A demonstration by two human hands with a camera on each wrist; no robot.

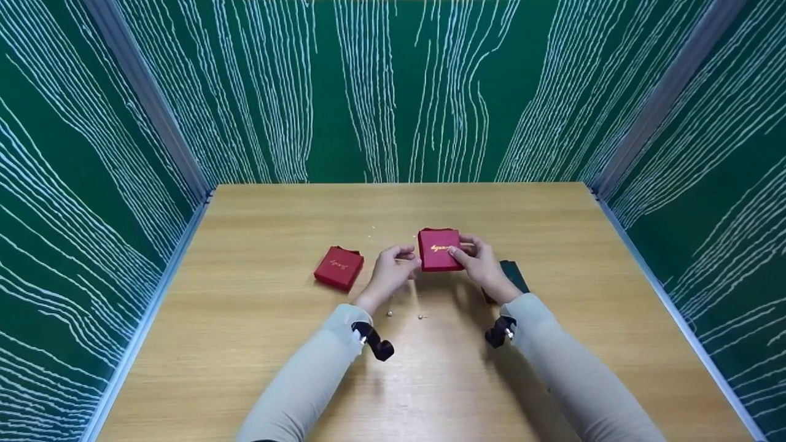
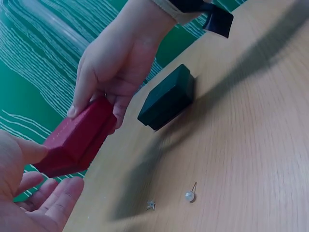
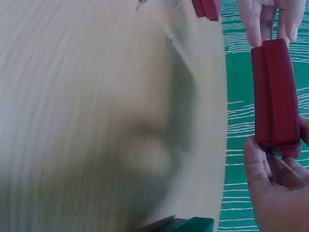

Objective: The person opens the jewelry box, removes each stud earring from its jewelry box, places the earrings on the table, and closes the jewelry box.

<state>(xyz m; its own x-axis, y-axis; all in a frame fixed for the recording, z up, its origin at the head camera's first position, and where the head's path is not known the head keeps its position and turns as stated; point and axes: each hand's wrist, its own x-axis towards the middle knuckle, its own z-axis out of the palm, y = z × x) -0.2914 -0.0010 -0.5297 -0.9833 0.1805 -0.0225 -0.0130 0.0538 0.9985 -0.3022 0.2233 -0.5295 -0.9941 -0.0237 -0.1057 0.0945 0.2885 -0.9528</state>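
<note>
A small red gift box (image 1: pixel 439 252) with gold lettering on its lid is held up above the table by my right hand (image 1: pixel 482 265), thumb on the lid and fingers behind and below. At the box's other end is my left hand (image 1: pixel 392 270). Its thumb reaches the box corner in the left wrist view, while its loosely bent fingers lie under that end without a clear grip. The lid appears to be on; the contents are hidden. On the table below lie a pearl-like earring (image 2: pixel 190 196) and a small star-shaped piece (image 2: pixel 151 205).
Another red gift box (image 1: pixel 339 268) sits on the wooden table (image 1: pixel 184 368) to the left. A dark green box (image 2: pixel 167 96) stands by my right wrist, partly covered by it in the head view. Tiny shiny pieces (image 1: pixel 371 231) lie farther back. Green patterned walls (image 1: pixel 393 92) surround the table.
</note>
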